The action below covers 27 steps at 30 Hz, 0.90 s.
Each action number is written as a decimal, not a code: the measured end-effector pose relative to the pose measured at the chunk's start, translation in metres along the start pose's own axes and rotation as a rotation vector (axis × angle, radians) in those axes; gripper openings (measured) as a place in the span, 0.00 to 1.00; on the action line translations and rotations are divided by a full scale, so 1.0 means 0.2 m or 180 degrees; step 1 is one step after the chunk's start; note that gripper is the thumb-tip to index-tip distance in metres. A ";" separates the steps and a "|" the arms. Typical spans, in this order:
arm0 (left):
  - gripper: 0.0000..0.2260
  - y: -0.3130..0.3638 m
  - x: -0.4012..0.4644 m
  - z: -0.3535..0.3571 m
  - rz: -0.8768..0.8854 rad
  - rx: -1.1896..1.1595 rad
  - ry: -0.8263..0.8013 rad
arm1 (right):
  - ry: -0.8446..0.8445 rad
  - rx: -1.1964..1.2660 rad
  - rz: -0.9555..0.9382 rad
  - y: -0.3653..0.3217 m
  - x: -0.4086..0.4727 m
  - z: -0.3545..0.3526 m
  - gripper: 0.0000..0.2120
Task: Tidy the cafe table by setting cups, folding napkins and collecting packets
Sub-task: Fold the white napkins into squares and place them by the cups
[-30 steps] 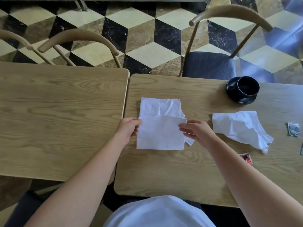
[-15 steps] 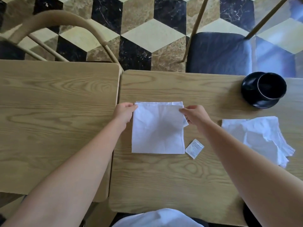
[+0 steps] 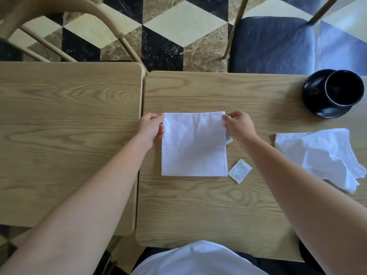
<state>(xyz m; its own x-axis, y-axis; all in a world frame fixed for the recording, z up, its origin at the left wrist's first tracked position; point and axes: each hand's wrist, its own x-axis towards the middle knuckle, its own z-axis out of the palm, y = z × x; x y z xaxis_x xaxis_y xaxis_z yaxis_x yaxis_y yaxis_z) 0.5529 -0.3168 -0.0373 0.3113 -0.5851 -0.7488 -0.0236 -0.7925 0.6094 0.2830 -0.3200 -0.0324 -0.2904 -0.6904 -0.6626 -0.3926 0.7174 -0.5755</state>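
A white napkin (image 3: 193, 144), folded into a square, lies flat on the right-hand wooden table (image 3: 198, 211). My left hand (image 3: 151, 126) pinches its far left corner and my right hand (image 3: 239, 126) pinches its far right corner. A small white packet (image 3: 239, 171) lies just off the napkin's near right corner. Another packet's edge (image 3: 228, 138) peeks out under my right hand. A crumpled white napkin (image 3: 321, 155) lies further right. A black cup on a black saucer (image 3: 333, 93) stands at the far right.
A second wooden table (image 3: 67, 139) abuts on the left with a narrow gap between them. A chair with a dark cushion (image 3: 278, 44) stands beyond the right table, and a curved wooden chair back (image 3: 59, 8) beyond the left one.
The napkin's near half was folded up over the far half, and both hands moved to its far corners. The camera shifted closer and lower, revealing the white packet.
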 end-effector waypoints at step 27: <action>0.37 -0.94 -0.70 -0.07 0.2367 0.4600 -0.0612 | -0.0920 -0.3560 -0.2315 0.72 -0.85 0.35 0.37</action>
<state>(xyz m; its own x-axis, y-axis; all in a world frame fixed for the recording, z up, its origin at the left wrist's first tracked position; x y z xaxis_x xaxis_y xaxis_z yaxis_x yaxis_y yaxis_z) 0.5275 -0.0839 -0.0443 -0.2876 -0.8132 -0.5060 -0.9574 0.2287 0.1765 0.3365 -0.0931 -0.0363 0.4201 -0.7334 -0.5345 -0.9073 -0.3494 -0.2337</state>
